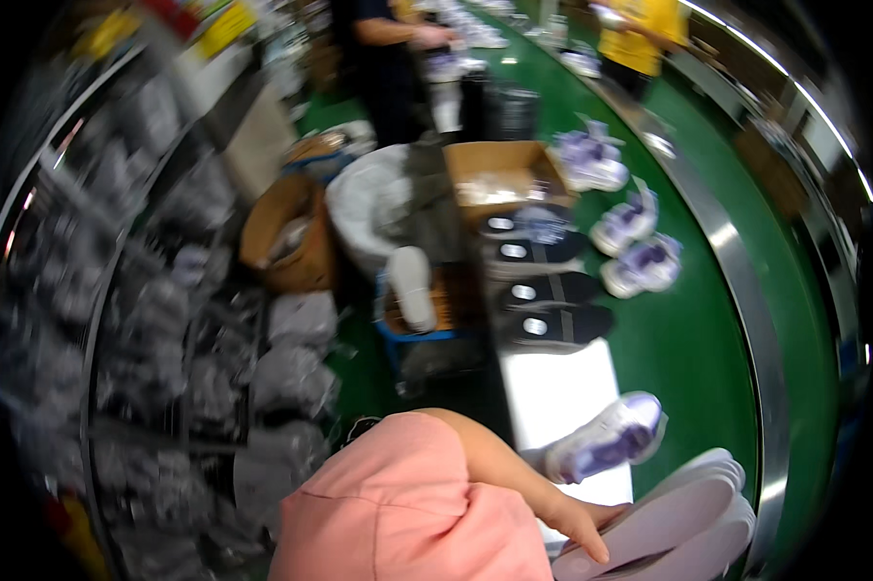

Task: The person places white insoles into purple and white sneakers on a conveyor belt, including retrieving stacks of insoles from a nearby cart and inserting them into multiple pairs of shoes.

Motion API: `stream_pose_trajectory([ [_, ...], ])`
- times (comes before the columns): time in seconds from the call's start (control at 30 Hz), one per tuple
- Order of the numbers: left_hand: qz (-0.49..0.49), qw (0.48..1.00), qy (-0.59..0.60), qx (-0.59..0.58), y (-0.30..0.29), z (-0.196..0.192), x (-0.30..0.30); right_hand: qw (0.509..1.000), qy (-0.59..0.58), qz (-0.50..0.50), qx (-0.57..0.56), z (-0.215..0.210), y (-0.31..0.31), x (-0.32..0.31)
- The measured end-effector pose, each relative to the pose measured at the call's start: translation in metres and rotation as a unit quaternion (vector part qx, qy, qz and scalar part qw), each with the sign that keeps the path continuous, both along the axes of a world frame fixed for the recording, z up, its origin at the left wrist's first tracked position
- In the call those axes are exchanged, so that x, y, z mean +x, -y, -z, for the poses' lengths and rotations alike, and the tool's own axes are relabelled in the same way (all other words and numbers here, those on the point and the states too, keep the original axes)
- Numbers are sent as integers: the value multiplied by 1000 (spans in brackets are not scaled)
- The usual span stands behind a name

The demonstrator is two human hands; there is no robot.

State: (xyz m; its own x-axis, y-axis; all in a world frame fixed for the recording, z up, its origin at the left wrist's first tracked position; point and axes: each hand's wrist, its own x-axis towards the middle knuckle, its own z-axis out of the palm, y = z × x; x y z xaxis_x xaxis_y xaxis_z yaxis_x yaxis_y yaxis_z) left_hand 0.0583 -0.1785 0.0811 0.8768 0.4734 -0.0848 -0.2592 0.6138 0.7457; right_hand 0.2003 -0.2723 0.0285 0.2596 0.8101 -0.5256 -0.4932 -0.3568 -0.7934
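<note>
My left arm, in a pink sleeve, reaches across to the lower right. My left hand [582, 523] is closed on the end of a pale insole [669, 523], thumb on its face and fingers partly hidden behind. More pale insoles are stacked with it. Just beyond my hand, a white and purple sneaker [606, 441] lies on a bright white surface [562, 382]. Farther along the table edge lie several dark insoles [552, 290] with white round marks. My right hand is out of view.
Three more sneakers [642, 266] stand on the green belt [698, 358], bounded by a metal rail [761, 387]. An open carton [504, 174] sits beyond the dark insoles. Left are a blue crate [412, 334] with a pale sole on it and racks of plastic-wrapped items [146, 339]. Two people work farther off.
</note>
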Motion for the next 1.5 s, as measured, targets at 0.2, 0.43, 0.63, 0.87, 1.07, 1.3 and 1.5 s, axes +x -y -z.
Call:
stream_pose_trajectory([
  [0.2, -168, 984, 65, 9, 19, 1, -181, 981, 0, -192, -2, -4, -43, -148],
  [0.43, -506, 841, 123, -147, 141, 43, -454, 899, -13, -436, -31, 3, -52, -369],
  [0.63, -849, 521, 34, -88, 326, 62, -614, 614, 6, -789, -20, -23, -7, -600],
  [0.87, -972, 104, 19, -210, 525, 96, -620, 246, -65, -965, -63, 6, 124, -770],
  [1.07, -973, 56, 8, -222, 631, 153, -646, 122, -95, -988, -25, 25, 231, -831],
  [1.3, -961, -98, -70, -248, 664, 217, -691, 130, -205, -968, -62, 81, 371, -915],
  [1.5, -942, -127, -38, -309, 660, 259, -676, 25, 9, -991, 130, 171, 412, -950],
])
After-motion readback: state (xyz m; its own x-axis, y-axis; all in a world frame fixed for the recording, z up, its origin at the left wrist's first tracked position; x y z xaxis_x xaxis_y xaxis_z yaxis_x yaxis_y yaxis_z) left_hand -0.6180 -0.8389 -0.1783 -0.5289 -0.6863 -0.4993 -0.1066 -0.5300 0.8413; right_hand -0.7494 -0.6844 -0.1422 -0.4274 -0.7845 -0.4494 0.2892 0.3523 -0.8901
